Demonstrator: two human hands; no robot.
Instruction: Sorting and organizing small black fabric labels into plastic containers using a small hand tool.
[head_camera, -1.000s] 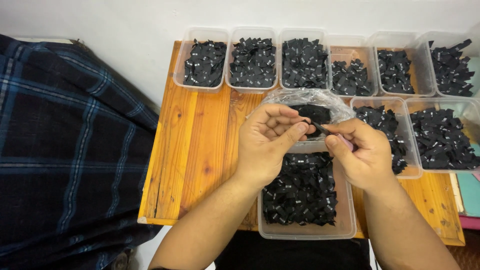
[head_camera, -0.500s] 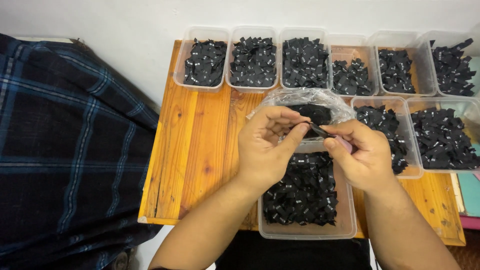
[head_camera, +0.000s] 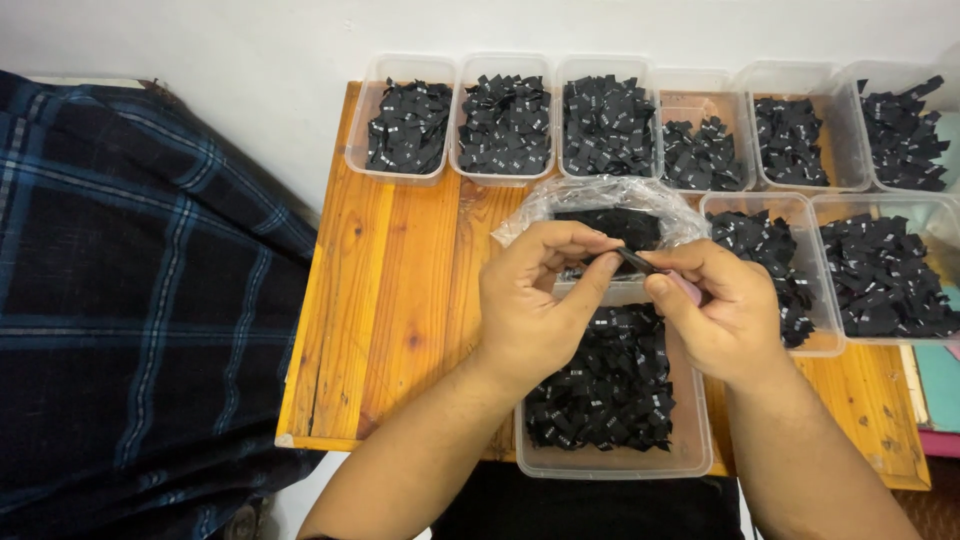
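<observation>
Fingers (head_camera: 590, 262) of your left hand (head_camera: 535, 305) and right hand (head_camera: 720, 305) clamp one black tag (head_camera: 632, 260) between them above the nearest of nine tubs (head_camera: 612, 462) on the counter (head_camera: 400, 300), beside one bag (head_camera: 600, 195).

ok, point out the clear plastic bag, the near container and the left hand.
clear plastic bag (head_camera: 530, 212): head view, crinkled left edge.
near container (head_camera: 612, 463): head view, front wall.
left hand (head_camera: 530, 305): head view, back of the hand.

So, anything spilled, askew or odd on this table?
Nothing spilled: the black labels sit inside their tubs. Only oddity is a crumpled plastic bag lying loose among them, behind the hands.
</observation>
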